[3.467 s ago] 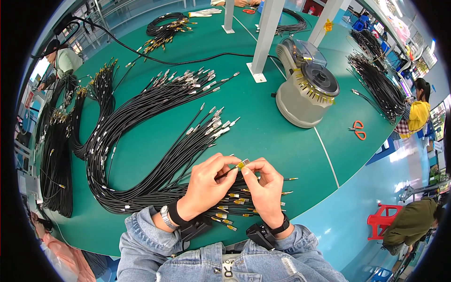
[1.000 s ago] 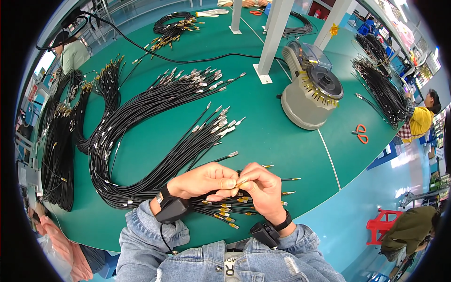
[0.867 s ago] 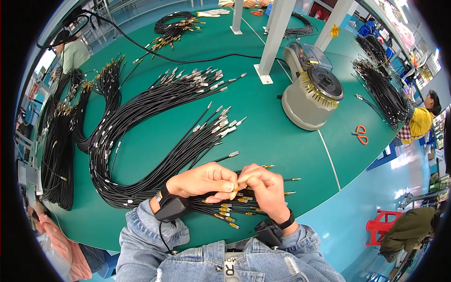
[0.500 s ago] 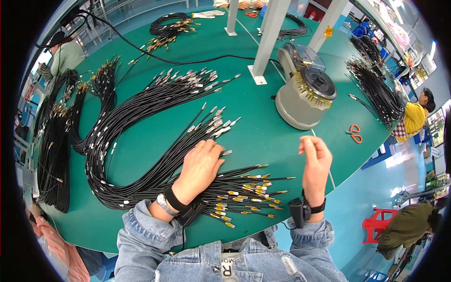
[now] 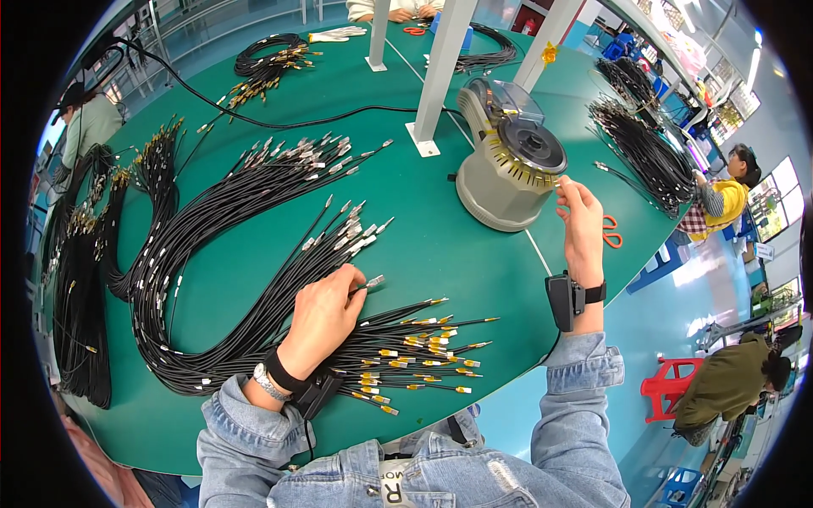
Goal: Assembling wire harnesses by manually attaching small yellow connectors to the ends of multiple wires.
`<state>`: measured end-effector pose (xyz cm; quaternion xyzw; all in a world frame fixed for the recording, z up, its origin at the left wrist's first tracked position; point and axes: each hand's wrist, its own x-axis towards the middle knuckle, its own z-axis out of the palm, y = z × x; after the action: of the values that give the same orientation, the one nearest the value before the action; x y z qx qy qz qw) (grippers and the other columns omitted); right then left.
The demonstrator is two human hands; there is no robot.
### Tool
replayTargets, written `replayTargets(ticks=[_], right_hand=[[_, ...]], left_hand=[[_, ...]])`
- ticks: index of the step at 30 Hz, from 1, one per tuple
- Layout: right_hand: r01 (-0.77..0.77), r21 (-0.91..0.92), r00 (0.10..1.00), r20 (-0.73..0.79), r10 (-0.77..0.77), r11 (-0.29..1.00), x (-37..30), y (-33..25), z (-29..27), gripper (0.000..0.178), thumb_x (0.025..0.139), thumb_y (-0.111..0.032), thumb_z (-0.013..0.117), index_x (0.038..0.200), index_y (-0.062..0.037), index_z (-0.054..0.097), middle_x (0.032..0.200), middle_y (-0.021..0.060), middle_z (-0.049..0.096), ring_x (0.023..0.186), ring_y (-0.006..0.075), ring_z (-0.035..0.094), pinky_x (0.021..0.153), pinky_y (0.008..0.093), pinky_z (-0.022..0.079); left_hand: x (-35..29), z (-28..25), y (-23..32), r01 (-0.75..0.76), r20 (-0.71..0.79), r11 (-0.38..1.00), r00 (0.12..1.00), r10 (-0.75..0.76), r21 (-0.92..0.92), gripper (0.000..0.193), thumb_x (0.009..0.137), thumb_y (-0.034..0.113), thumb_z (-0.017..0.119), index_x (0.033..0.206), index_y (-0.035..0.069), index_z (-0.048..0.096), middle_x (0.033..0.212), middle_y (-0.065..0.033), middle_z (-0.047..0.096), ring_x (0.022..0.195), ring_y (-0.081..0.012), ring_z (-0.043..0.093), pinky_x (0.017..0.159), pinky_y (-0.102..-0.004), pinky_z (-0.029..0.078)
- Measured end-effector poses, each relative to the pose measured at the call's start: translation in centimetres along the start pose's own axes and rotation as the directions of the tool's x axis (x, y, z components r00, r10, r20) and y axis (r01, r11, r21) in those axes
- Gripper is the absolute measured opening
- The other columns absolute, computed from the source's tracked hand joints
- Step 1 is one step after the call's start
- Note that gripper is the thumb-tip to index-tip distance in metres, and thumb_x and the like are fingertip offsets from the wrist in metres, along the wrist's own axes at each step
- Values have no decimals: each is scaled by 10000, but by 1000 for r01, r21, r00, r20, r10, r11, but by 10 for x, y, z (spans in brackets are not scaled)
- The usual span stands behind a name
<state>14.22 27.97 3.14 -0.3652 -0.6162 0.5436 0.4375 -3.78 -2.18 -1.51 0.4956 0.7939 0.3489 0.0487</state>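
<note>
My left hand [image 5: 322, 315] is closed on a black cable, whose end with a pale sleeve [image 5: 375, 281] sticks out past my thumb and finger. Under and beside that hand lie a bundle of black cables with white-tagged ends [image 5: 354, 235] and another with yellow-tagged ends [image 5: 432, 343]. My right hand [image 5: 583, 222] is raised at the right rim of a round grey tape dispenser [image 5: 500, 190]. Its thumb and forefinger pinch where short yellow tape strips [image 5: 517, 168] stick out around the dispenser's dark wheel; the strip between the fingertips is mostly hidden.
Orange-handled scissors [image 5: 611, 232] lie partly behind my right hand. Grey metal posts [image 5: 436, 85] stand on the green table [image 5: 423, 245] behind the cables. More cable bundles lie at the left [image 5: 80, 313], back [image 5: 275, 63] and right [image 5: 648, 157]. Other people are around the table.
My right hand has moved up and forward to the dispenser's rim. My left hand stays at the cable bundle, with one cable end now standing out from its fingers. The view has shifted slightly.
</note>
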Motion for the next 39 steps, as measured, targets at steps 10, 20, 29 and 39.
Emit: replayTargets(ticks=[10,20,29,39], right_hand=[[40,152,994,98,-56,988,-3,-6,11,136,864,-175,593,893,-42,603,849,-16,546,779,78,469,722,239,337],[-147,320,922,386,13,936,-155,-24,95,35,855,-20,564,826,-4,553,832,25,529,785,104,483,735,232,393],[-179,247,903,426,59,952,-198,15,131,65,837,-32,621,846,28,597,808,11,558,736,77,492,692,219,412],[-147,214,921,386,54,966,-199,20,137,85,832,-49,635,846,30,608,797,22,565,734,84,497,698,219,415]], left_hand=[[-3,-11,4,-107,-109,993,989,102,-43,115,755,53,653,821,42,559,730,-80,595,605,-258,596,511,-339,461],[-11,-16,10,-183,-184,982,968,171,-50,121,741,53,680,806,35,580,700,-61,583,560,-223,585,474,-313,456],[-15,-14,10,-228,-271,969,942,196,-91,209,711,5,714,868,16,577,693,-77,617,554,-181,613,446,-257,464],[-19,-13,8,-251,-270,967,935,229,-50,273,715,10,714,936,14,553,704,-84,638,578,-189,642,466,-256,498]])
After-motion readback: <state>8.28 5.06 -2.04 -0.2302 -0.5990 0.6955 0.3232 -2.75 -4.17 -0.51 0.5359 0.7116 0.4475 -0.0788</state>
